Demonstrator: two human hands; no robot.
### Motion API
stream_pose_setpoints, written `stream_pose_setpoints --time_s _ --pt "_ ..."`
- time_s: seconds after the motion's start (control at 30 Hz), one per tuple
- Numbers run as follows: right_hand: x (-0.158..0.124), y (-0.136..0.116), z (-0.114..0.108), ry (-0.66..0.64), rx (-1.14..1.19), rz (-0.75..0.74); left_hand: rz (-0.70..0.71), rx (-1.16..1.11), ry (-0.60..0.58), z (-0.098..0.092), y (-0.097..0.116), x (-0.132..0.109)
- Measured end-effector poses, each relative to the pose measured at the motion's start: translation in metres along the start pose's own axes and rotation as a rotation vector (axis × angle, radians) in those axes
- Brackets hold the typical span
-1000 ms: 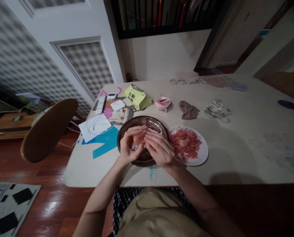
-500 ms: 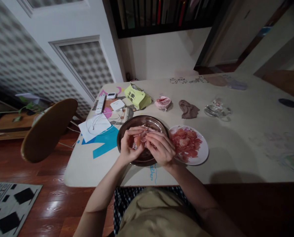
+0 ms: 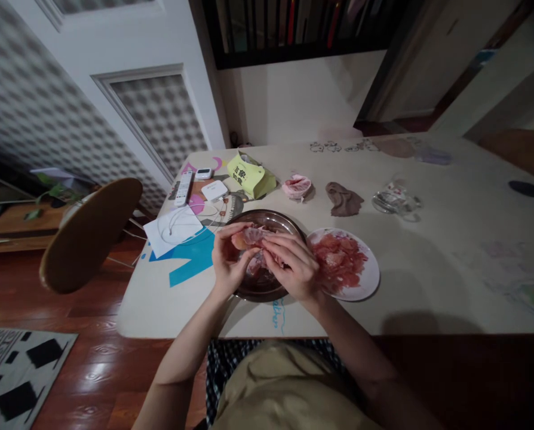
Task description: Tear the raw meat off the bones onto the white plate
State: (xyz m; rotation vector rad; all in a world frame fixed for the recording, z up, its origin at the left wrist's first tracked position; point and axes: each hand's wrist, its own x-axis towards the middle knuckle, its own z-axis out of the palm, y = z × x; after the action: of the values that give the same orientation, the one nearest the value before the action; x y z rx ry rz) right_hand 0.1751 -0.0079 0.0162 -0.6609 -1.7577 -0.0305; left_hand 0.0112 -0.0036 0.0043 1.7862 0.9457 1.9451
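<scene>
One plate (image 3: 371,284) holds pink pulp (image 3: 338,258), one bowl (image 3: 261,291) scraps (image 3: 255,265).

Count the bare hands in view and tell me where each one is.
2. The left hand holds the left end of a pink fruit piece above the metal bowl; the right hand is at its right end. Some fingers are partly hidden.

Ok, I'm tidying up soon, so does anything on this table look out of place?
Perhaps the crumpled brown cloth, lying loose beyond the plate of pink pulp: it looks odd so close by.
</scene>
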Motion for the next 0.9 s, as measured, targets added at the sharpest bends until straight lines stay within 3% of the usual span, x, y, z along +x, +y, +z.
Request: stream_pose_setpoints --time_s 0.33,0.57,0.9 --pt "-0.008 0.003 0.002 0.011 -0.202 -0.09 0.036 0.081 0.011 0.0 0.001 -0.002" --pt "-0.013 0.009 0.008 0.012 -0.248 -0.118 0.209 0.224 0.005 -0.002 -0.002 -0.005" --pt "-0.012 0.004 -0.006 -0.02 -0.2 -0.21 0.464 0.21 0.018 -0.003 0.004 0.001"
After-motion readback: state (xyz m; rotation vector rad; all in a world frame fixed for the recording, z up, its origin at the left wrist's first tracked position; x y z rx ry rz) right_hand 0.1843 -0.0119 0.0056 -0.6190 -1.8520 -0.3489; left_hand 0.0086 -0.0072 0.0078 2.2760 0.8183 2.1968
